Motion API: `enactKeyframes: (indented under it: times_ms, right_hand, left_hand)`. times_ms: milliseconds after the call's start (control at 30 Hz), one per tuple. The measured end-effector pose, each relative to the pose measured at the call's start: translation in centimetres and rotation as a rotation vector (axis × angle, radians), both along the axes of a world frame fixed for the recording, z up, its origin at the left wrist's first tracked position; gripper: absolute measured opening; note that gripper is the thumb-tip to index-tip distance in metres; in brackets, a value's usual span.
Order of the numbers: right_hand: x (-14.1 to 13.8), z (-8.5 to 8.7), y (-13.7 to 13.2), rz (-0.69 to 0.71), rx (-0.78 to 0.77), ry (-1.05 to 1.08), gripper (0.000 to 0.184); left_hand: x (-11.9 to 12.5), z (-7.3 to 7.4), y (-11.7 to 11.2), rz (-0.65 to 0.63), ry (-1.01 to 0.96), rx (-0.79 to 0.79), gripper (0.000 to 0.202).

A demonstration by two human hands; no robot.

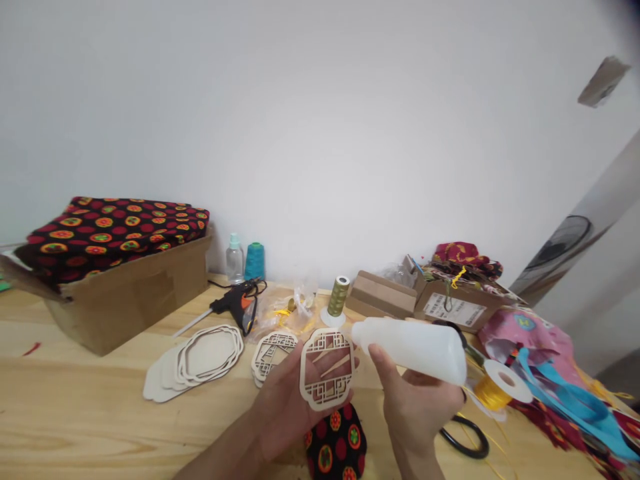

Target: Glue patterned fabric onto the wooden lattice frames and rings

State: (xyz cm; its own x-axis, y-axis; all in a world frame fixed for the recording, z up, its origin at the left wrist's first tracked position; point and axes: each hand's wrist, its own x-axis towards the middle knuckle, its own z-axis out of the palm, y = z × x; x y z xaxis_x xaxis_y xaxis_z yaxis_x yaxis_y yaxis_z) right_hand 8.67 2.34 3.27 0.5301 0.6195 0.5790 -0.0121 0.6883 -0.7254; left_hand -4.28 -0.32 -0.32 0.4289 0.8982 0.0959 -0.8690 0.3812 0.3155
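On the palm of my left hand (283,407) rests a cut-out wooden lattice frame (306,373), its pattern facing me and my fingers supporting it from behind. My right hand (417,407) grips a white squeeze bottle (410,347) lying nearly level, with its tip close to the frame's upper right edge. I cannot make out any liquid at the tip. Below the left hand lies a black fabric-covered piece (337,447) with red and yellow flower prints. More lattice frames (257,363) lie just behind the left wrist.
Plain wooden blanks and rings (167,370) are stacked at left, near a glue gun (233,303). A cardboard box (135,307) with patterned cloth stands far left. Behind my hands is a green thread spool (339,298). At right lie black-handled scissors (473,440), yellow cord (493,390) and cloth scraps (535,333).
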Motion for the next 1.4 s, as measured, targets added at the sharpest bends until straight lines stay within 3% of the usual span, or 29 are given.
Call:
enactKeyframes:
  times_ms: [300,633,1233,1400]
  right_hand:
    - [0.2,0.0,0.1,-0.044,0.003,-0.011,0.036]
    - [-0.2,-0.2,0.0,0.041,0.017,0.006,0.038]
    - [0.2,0.0,0.2,-0.006,-0.126,0.029,0.037]
    - [0.1,0.1,0.0,0.082,-0.153,0.05,0.043]
  left_hand:
    - [-0.2,-0.1,0.0,0.007,0.008,0.021,0.046]
    - [0.0,-0.2,0.1,-0.011,-0.027,0.032,0.042]
    - [-0.4,-1.0,0.4,-0.007,0.004,0.035,0.042]
    - [-0.6,-1.2,0.7,-0.008,0.024,0.063,0.037]
